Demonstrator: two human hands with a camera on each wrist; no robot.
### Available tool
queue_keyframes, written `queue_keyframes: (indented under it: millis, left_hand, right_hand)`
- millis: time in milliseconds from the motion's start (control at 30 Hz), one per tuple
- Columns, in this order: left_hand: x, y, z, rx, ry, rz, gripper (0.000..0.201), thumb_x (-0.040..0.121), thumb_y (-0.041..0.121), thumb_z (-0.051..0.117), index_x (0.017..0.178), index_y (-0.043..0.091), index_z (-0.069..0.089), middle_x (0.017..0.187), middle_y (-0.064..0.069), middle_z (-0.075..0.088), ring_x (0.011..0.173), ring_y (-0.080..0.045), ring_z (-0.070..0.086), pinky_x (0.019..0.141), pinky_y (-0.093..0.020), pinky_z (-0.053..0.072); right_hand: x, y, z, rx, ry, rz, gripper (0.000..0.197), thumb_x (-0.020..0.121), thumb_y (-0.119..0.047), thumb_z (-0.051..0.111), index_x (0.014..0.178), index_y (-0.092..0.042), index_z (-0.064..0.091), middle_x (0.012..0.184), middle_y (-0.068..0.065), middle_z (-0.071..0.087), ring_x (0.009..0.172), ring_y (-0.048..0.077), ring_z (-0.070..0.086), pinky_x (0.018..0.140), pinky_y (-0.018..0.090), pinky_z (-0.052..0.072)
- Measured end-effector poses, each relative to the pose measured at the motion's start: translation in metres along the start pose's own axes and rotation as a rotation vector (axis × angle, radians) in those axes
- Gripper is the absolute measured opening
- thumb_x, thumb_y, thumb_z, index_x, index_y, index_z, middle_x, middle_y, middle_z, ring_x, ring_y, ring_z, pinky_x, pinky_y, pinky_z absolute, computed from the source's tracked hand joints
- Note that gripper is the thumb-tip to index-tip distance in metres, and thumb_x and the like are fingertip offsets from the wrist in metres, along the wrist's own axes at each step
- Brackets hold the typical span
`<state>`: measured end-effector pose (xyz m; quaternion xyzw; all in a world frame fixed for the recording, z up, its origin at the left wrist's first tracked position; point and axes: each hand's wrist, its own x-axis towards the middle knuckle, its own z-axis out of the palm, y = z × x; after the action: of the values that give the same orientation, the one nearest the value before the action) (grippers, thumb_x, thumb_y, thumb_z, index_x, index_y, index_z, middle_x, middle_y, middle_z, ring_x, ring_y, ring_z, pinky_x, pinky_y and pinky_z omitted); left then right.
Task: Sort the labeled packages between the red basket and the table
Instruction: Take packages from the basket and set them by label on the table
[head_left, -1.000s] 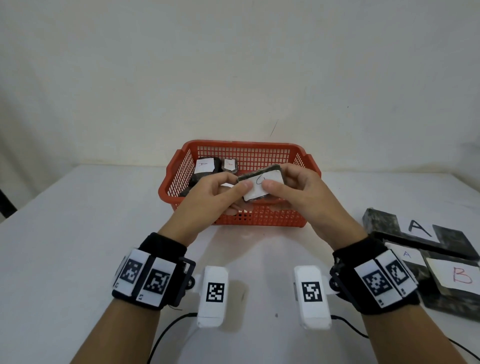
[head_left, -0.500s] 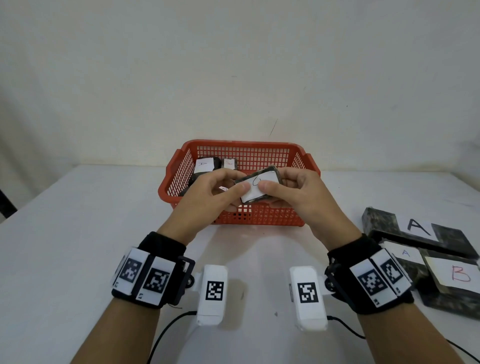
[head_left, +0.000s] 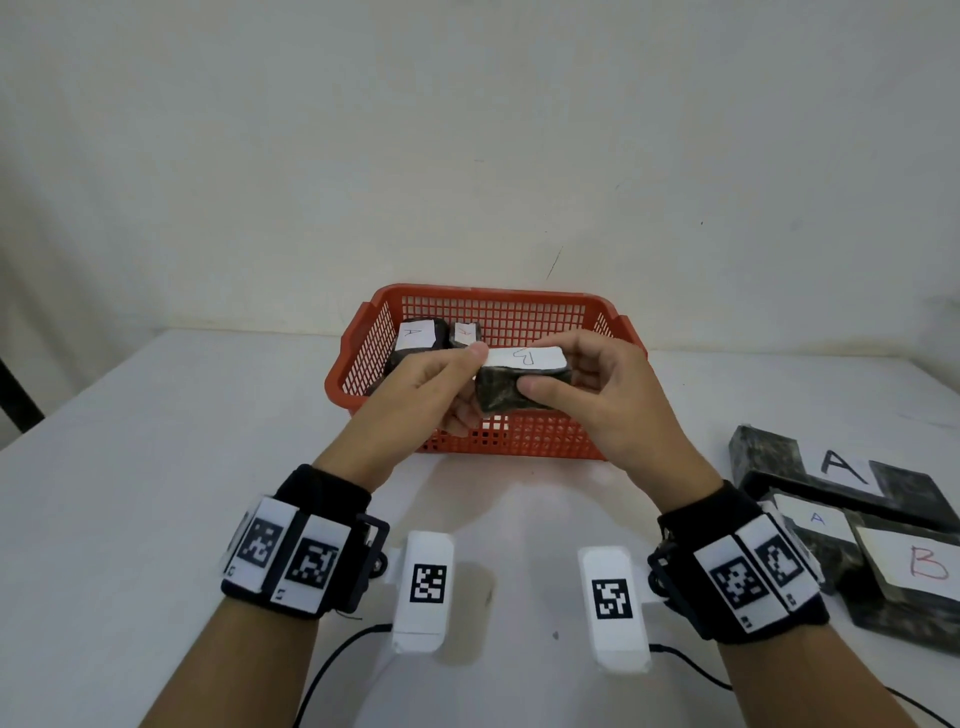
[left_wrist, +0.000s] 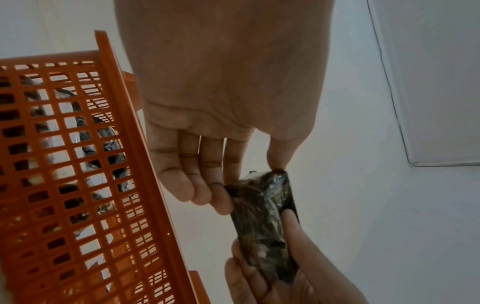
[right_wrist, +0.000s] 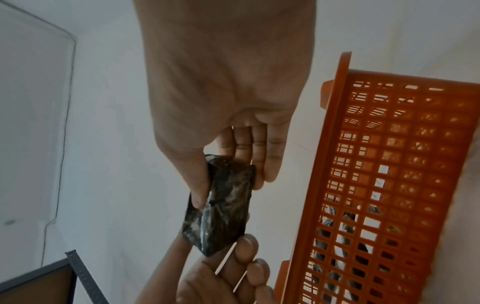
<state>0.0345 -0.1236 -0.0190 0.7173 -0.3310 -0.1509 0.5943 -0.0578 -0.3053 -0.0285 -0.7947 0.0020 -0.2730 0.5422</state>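
Note:
Both hands hold one small dark wrapped package (head_left: 511, 395) above the front wall of the red basket (head_left: 493, 293). Its white label (head_left: 524, 357) faces up and reads B. My left hand (head_left: 470, 384) pinches the package's left end between thumb and fingers, and my right hand (head_left: 550, 384) grips the right end. The left wrist view shows the left hand (left_wrist: 249, 179) on the end of the package (left_wrist: 262, 222). In the right wrist view the right hand (right_wrist: 231, 181) pinches the package (right_wrist: 221, 207). Two more labeled packages (head_left: 415, 335) lie in the basket's back left corner.
On the white table at the right lie a long dark package labeled A (head_left: 841, 467), a small one labeled A (head_left: 815, 519) and one labeled B (head_left: 924, 566). A dark object (head_left: 15, 395) stands at the table's far left edge. Cables trail from both wrists.
The package has been tipped between the hands, so its label now faces up and its dark side faces me. Both hands stayed over the basket's front wall.

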Motion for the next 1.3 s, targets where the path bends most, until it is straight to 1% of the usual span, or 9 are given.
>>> queue_keyframes:
  millis: [267, 400, 500, 633, 767, 867, 1033, 1167, 1300]
  left_hand:
    - [0.0, -0.005, -0.001, 0.106, -0.057, 0.057, 0.032, 0.097, 0.041, 0.056, 0.121, 0.023, 0.065, 0.083, 0.008, 0.071, 0.073, -0.007, 0.065, 0.071, -0.027, 0.055]
    - [0.001, -0.006, -0.001, 0.145, -0.047, 0.058, 0.027, 0.099, 0.039, 0.057, 0.121, 0.025, 0.065, 0.072, 0.016, 0.069, 0.072, -0.004, 0.065, 0.071, -0.026, 0.056]
    - [0.0, -0.005, -0.002, 0.134, -0.057, 0.054, 0.031, 0.098, 0.039, 0.058, 0.124, 0.023, 0.064, 0.075, 0.015, 0.069, 0.073, -0.005, 0.066, 0.071, -0.026, 0.055]
    - [-0.003, 0.0, -0.003, 0.081, -0.038, 0.069, 0.039, 0.093, 0.048, 0.057, 0.122, 0.023, 0.065, 0.089, 0.006, 0.071, 0.076, -0.008, 0.066, 0.072, -0.029, 0.055]
    - [-0.004, 0.003, -0.005, 0.061, -0.005, 0.08, 0.032, 0.097, 0.038, 0.058, 0.125, 0.023, 0.064, 0.096, 0.0, 0.074, 0.077, -0.007, 0.066, 0.073, -0.028, 0.055]
    - [-0.005, 0.003, -0.007, 0.035, 0.012, 0.091, 0.033, 0.098, 0.029, 0.06, 0.13, 0.023, 0.061, 0.103, 0.0, 0.073, 0.083, -0.01, 0.069, 0.075, -0.028, 0.055]
    - [-0.008, 0.006, -0.007, 0.01, -0.037, 0.167, 0.04, 0.092, 0.01, 0.07, 0.127, 0.029, 0.062, 0.115, 0.0, 0.071, 0.089, -0.017, 0.071, 0.077, -0.027, 0.057]
    - [-0.009, 0.007, -0.006, 0.013, -0.048, 0.167, 0.045, 0.089, 0.006, 0.072, 0.126, 0.028, 0.063, 0.116, 0.007, 0.068, 0.083, -0.004, 0.068, 0.081, -0.026, 0.058]
    - [-0.009, 0.006, -0.005, 0.009, -0.053, 0.168, 0.044, 0.09, 0.006, 0.072, 0.127, 0.029, 0.062, 0.119, 0.005, 0.067, 0.088, -0.008, 0.071, 0.085, -0.032, 0.06]
  right_hand:
    - [0.0, 0.002, 0.0, 0.073, 0.051, 0.005, 0.02, 0.081, -0.011, 0.085, 0.098, -0.008, 0.075, 0.094, 0.013, 0.079, 0.087, 0.022, 0.076, 0.081, 0.034, 0.061]
    - [0.0, 0.0, 0.002, 0.018, 0.043, -0.016, 0.025, 0.073, -0.034, 0.086, 0.088, -0.019, 0.073, 0.09, 0.008, 0.076, 0.087, 0.03, 0.07, 0.079, 0.043, 0.057]
    - [0.001, 0.0, -0.001, 0.003, 0.015, -0.024, 0.019, 0.073, -0.034, 0.084, 0.085, -0.026, 0.071, 0.082, -0.009, 0.071, 0.075, 0.009, 0.062, 0.071, 0.026, 0.05]
    - [-0.002, -0.004, -0.003, -0.051, -0.004, -0.052, 0.02, 0.084, -0.024, 0.084, 0.101, -0.022, 0.073, 0.094, -0.013, 0.073, 0.082, -0.004, 0.064, 0.074, 0.014, 0.048]
    - [-0.003, -0.003, -0.005, 0.0, -0.058, 0.027, 0.047, 0.08, -0.036, 0.084, 0.123, -0.032, 0.067, 0.115, -0.01, 0.075, 0.106, 0.013, 0.072, 0.091, 0.035, 0.058]
    - [-0.004, -0.009, -0.004, 0.103, -0.07, 0.076, 0.062, 0.084, -0.043, 0.081, 0.139, -0.03, 0.057, 0.12, -0.004, 0.073, 0.105, 0.018, 0.075, 0.083, 0.036, 0.063]
    - [-0.004, -0.01, -0.001, 0.161, -0.056, 0.162, 0.032, 0.095, -0.024, 0.071, 0.126, -0.017, 0.068, 0.104, -0.005, 0.077, 0.091, 0.016, 0.078, 0.076, 0.029, 0.062]
    - [-0.002, -0.008, -0.001, 0.176, -0.04, 0.158, 0.025, 0.09, -0.016, 0.077, 0.115, -0.013, 0.074, 0.096, 0.001, 0.081, 0.088, 0.015, 0.078, 0.077, 0.026, 0.061]
    - [-0.002, -0.005, 0.0, 0.137, 0.029, 0.111, 0.025, 0.085, -0.014, 0.082, 0.109, -0.011, 0.075, 0.099, 0.004, 0.081, 0.09, 0.017, 0.078, 0.077, 0.027, 0.059]
